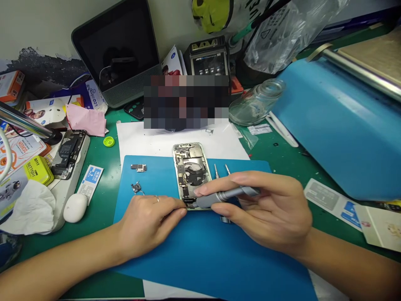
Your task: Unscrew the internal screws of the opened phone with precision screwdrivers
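An opened smartphone lies on the blue mat with its inner boards, screws and battery area showing. My left hand has its fingers pressed together at the phone's lower left corner, gripping the edge. In my right hand is a grey hand tool, held like a pen over the phone's lower right part. Its working tip is hard to make out against the phone. Two slim metal tool tips stick out behind my right fingers. Small phone parts rest left of the phone, beside a metal bracket.
To the left are another opened phone, a white earbud case and a crumpled tissue. Behind stand a dark-screened display and a glass jar. A large blue sheet fills the right.
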### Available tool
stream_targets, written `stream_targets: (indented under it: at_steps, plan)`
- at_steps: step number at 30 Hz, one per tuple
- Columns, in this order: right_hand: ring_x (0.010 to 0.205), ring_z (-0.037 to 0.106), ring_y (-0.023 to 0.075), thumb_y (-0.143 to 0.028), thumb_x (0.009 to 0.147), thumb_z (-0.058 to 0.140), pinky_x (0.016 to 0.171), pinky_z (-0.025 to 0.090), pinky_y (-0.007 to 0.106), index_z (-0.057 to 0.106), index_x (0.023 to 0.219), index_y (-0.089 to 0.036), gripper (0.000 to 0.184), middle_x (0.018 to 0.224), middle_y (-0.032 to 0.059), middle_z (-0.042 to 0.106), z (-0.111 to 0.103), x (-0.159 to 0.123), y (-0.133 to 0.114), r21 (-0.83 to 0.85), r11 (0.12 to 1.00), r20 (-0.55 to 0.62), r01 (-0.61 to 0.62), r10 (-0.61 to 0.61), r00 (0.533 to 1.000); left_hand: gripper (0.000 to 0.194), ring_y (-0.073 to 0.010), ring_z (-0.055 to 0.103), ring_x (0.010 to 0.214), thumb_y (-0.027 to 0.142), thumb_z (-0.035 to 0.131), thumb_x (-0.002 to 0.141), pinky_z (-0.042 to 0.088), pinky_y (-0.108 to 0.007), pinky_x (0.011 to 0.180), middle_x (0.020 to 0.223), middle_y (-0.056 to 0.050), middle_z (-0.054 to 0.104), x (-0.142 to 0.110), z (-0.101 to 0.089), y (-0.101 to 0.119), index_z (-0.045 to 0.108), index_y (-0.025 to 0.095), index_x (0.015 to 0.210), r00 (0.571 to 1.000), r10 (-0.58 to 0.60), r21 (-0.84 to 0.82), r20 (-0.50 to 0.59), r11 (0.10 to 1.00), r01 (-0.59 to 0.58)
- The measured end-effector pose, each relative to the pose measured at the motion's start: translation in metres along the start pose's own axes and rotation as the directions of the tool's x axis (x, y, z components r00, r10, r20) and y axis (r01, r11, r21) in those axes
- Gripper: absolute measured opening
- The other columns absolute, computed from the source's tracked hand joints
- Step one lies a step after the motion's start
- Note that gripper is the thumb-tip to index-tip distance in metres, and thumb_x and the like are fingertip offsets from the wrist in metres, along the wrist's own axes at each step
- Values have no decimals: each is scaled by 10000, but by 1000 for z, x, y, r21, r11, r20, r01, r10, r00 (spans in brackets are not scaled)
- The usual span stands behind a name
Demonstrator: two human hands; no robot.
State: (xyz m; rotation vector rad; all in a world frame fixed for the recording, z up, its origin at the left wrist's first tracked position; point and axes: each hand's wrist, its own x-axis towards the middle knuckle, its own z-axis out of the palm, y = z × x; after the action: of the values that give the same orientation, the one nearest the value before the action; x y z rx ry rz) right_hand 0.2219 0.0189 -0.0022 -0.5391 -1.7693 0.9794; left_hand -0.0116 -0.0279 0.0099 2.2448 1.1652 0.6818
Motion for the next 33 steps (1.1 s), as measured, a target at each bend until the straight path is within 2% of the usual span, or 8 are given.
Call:
stream_targets:
  at_steps: [7, 11, 22, 26, 33]
  plan:
    - [957, 795, 202, -127, 912, 703, 797, 707, 324, 413, 1545, -352, 732, 1130, 46, 796, 1, -4, 0, -164, 986, 42, 31, -25, 999, 213, -107, 684, 636, 250, 475, 1093, 447, -229, 581, 817, 26, 743, -2, 2, -1, 658, 179, 1008, 1000, -4, -1, 11, 1000, 4]
    - [967, 791, 201, -109, 922, 677, 803, 704, 325, 377, 1565, -346, 748, 1127, 47, 796, 1, -5, 1, -178, 984, 57, 32, -22, 998, 222, -107, 679, 630, 250, 475, 1093, 438, -229, 583, 803, 27, 736, -4, 2, -2, 656, 178, 988, 1000, -3, -1, 16, 1000, 3]
    - [928, 793, 188, -90, 905, 705, 845, 697, 324, 408, 1549, -331, 750, 1065, 39, 796, -3, -3, -3, -198, 979, 8, 52, -51, 999, 175, -99, 701, 667, 246, 529, 1075, 458, -201, 623, 847, 31, 756, -2, 1, -1, 677, 177, 1013, 1000, -17, -17, -2, 1000, 17]
    - [928, 792, 177, -79, 903, 704, 870, 691, 323, 406, 1549, -335, 757, 1062, 31, 798, -3, -3, -3, -207, 977, 30, 57, -52, 998, 182, -99, 695, 655, 258, 527, 1077, 453, -205, 614, 845, 31, 757, -2, 1, -1, 676, 178, 1011, 1000, -17, -14, 0, 1000, 17]
    - [927, 792, 184, -65, 904, 690, 828, 700, 329, 400, 1550, -313, 750, 1067, 44, 800, -2, -2, -3, -216, 974, 42, 69, -61, 997, 187, -99, 694, 656, 265, 517, 1083, 445, -210, 612, 843, 31, 754, -2, 3, -2, 670, 179, 1016, 1000, -11, -6, 0, 1000, 11]
